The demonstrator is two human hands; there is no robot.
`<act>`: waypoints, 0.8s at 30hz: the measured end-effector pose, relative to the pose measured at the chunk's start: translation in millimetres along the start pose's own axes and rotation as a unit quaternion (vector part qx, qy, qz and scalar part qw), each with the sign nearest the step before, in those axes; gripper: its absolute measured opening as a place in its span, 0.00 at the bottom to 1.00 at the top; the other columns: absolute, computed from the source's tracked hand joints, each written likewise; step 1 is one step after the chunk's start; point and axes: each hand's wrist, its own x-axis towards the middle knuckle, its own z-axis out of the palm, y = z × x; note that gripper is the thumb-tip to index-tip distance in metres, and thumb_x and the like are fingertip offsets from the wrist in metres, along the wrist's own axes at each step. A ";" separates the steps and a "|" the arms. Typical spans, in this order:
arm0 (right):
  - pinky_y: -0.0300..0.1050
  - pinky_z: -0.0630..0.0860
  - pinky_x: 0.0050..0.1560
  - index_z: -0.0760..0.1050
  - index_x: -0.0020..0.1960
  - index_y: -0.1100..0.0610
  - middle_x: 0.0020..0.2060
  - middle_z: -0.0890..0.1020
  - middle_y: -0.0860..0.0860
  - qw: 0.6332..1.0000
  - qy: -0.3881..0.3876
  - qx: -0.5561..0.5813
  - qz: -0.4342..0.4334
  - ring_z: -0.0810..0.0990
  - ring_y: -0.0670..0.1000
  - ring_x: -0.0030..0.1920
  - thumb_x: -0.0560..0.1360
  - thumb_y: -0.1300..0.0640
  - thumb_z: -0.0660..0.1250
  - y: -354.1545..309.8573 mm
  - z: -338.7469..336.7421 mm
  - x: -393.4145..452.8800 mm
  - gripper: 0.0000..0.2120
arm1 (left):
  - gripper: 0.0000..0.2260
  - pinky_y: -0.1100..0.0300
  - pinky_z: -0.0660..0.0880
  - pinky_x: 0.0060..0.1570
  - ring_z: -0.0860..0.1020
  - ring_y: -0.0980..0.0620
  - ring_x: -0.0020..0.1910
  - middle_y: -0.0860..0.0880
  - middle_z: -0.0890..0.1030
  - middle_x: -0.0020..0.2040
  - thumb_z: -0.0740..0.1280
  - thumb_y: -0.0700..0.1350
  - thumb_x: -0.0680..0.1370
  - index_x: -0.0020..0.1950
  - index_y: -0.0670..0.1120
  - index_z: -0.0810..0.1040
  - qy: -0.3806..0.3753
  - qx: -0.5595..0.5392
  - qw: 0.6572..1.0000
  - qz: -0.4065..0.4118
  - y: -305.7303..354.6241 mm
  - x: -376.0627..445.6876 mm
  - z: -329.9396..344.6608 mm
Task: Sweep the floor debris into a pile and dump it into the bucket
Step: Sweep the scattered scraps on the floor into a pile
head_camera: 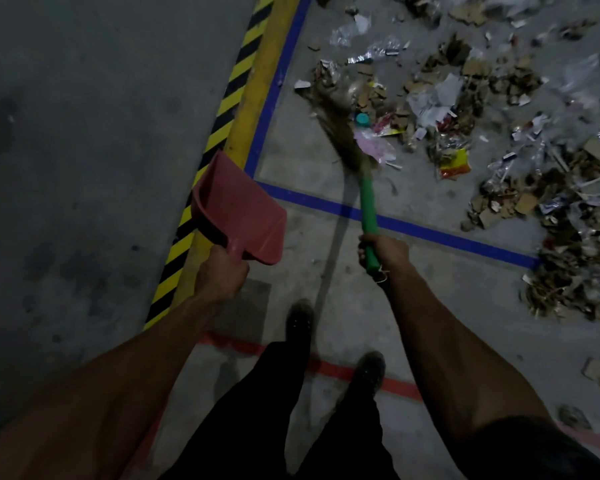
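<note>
The job looks like it has only just begun: the debris point(492, 133) is scattered wide over the floor point(84, 168) inside the blue tape lines point(413, 226), up and to the right, not in one pile, and no bucket can be seen. The broom point(347, 133) has its blurry brush end at the near edge of the mess, with the right hand point(383, 252) wrapped tight round its green handle. The left hand point(220, 275) grips the handle of the red dustpan point(239, 213), which is held up with nothing in it.

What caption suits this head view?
Right hand sweeps a broom into debris; left hand holds a dustpan.
</note>
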 end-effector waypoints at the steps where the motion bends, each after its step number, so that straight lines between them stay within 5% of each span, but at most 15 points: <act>1: 0.35 0.68 0.20 0.73 0.40 0.67 0.29 0.73 0.59 1.000 0.010 0.029 0.004 0.72 0.48 0.18 0.74 0.70 0.65 -7.1 -2.6 4.1 0.04 | 0.17 0.46 0.77 0.49 0.78 0.38 0.47 0.38 0.78 0.49 0.65 0.43 0.74 0.61 0.41 0.69 -0.006 -0.007 1.000 0.000 -0.5 3.6 0.2; 11: 0.37 0.69 0.20 0.72 0.44 0.65 0.29 0.74 0.56 0.981 0.022 0.192 -0.020 0.72 0.48 0.20 0.75 0.68 0.65 -34.3 -0.6 -32.1 0.02 | 0.24 0.43 0.78 0.42 0.79 0.33 0.44 0.33 0.78 0.46 0.60 0.56 0.60 0.49 0.42 0.72 -0.015 -0.053 0.998 0.002 7.4 34.2 -8.0; 19: 0.39 0.70 0.21 0.78 0.47 0.60 0.27 0.75 0.58 0.991 -0.063 -0.018 -0.118 0.72 0.50 0.20 0.73 0.70 0.67 -2.1 29.6 -99.8 0.08 | 0.17 0.57 0.68 0.32 0.79 0.31 0.42 0.29 0.77 0.46 0.64 0.48 0.69 0.49 0.35 0.73 -0.003 -0.075 0.996 -0.038 33.1 23.8 -37.3; 24: 0.40 0.70 0.22 0.76 0.60 0.57 0.29 0.78 0.57 0.963 -0.120 -0.191 -0.149 0.74 0.51 0.21 0.72 0.68 0.70 -21.4 60.6 -75.8 0.18 | 0.15 0.47 0.77 0.42 0.79 0.34 0.46 0.32 0.78 0.49 0.67 0.42 0.72 0.54 0.35 0.73 0.010 -0.024 0.998 -0.053 44.6 41.2 -57.7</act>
